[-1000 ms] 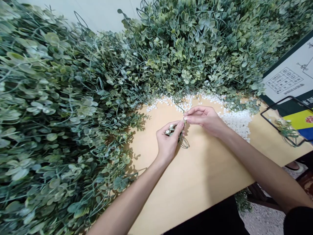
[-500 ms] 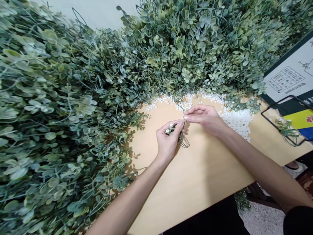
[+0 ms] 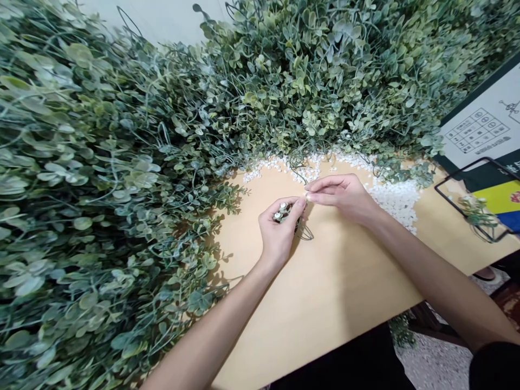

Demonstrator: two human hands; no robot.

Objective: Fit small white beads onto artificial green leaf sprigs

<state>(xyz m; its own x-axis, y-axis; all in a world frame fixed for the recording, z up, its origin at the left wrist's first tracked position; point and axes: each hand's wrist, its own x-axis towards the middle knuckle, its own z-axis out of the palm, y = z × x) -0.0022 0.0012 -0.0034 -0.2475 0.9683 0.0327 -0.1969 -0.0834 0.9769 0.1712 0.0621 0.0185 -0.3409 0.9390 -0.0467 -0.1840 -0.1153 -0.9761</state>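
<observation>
My left hand (image 3: 276, 233) is closed around artificial greenery stems, with white-tipped ends (image 3: 280, 212) showing above the fist and thin green loops hanging below it. My right hand (image 3: 345, 199) meets it at the fingertips, thumb and forefinger pinching a tiny white piece (image 3: 307, 197) against a stem end by my left thumb. Fingers cover most of that joint. Beyond the hands, small white pieces (image 3: 394, 203) like the pinched one lie heaped on the wooden table (image 3: 309, 292), thinning out toward the back left.
Artificial leafy greenery (image 3: 276, 92) is piled high along the left and back of the table. At right stand a printed box (image 3: 473, 132) and a black wire frame (image 3: 449, 197), beside a small sprig (image 3: 477, 212). The table's front edge runs close to my body.
Both hands stay in nearly the same place. The white piece between the right fingertips shows more plainly now, and the stems in my left hand have shifted slightly.
</observation>
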